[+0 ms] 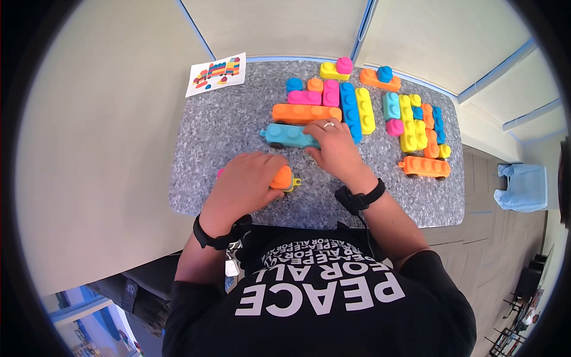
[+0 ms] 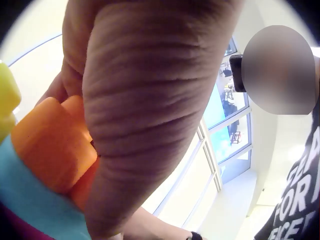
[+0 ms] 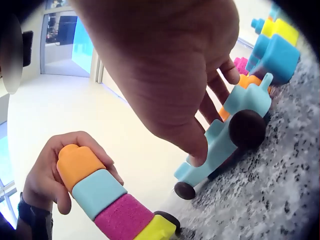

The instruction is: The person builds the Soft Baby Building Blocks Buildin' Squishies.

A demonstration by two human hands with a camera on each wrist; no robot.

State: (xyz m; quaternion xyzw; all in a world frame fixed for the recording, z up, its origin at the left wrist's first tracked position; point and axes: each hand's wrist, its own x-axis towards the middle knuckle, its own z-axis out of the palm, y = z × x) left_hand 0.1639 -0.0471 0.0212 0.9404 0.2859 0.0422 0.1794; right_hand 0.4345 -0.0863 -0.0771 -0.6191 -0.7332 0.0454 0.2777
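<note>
Near the table's front left, the left hand point(image 1: 247, 183) grips a stack topped by an orange block point(image 1: 282, 177). The right wrist view shows that stack's orange block point(image 3: 80, 165), light blue block point(image 3: 99, 193), pink block point(image 3: 124, 217) and yellow wheeled base point(image 3: 157, 229). The right hand point(image 1: 337, 149) holds the right end of a light blue wheeled base point(image 1: 288, 135). In the right wrist view, its thumb and fingers straddle the light blue base point(image 3: 215, 150), whose black wheels are at the granite surface. In the left wrist view, the left hand point(image 2: 145, 100) hides part of the orange block point(image 2: 55, 145).
Behind the right hand lie a long orange base point(image 1: 306, 113), a long blue block point(image 1: 351, 112) and a yellow block point(image 1: 365, 110). More blocks and an orange wheeled base point(image 1: 425, 167) are at the right. A picture sheet point(image 1: 215, 75) lies at the back left corner.
</note>
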